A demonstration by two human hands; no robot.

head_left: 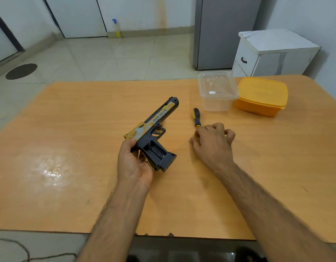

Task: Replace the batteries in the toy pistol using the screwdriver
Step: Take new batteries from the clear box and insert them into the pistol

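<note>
Toy pistol [154, 129], black with yellow and white panels, is held above the wooden table [69, 120] by the left hand [134, 163]. The rear of the slide and the back of the grip are wrapped by that hand's fingers and thumb, the thumb tip lying against the yellow rear panel. The barrel is pointed away from the fingers, up and to the right. The battery compartment [155, 151] in the grip is uncovered and is turned toward the camera, just beyond the left palm; whether batteries are seated inside cannot be told.

The right hand [212, 142] is placed on the table to the right of the pistol, well clear of it. Its fingers are curled inward with the knuckles up; whether something small is pinched beneath them cannot be told, since the fingertips are hidden.

A screwdriver [196, 117] with a black and yellow handle is laid on the table just beyond the right knuckles, its near end close to them but apart. Farther past the right fingers, a clear plastic container [217, 91] is stood touching a closed yellow container [262, 96] at its right.
</note>
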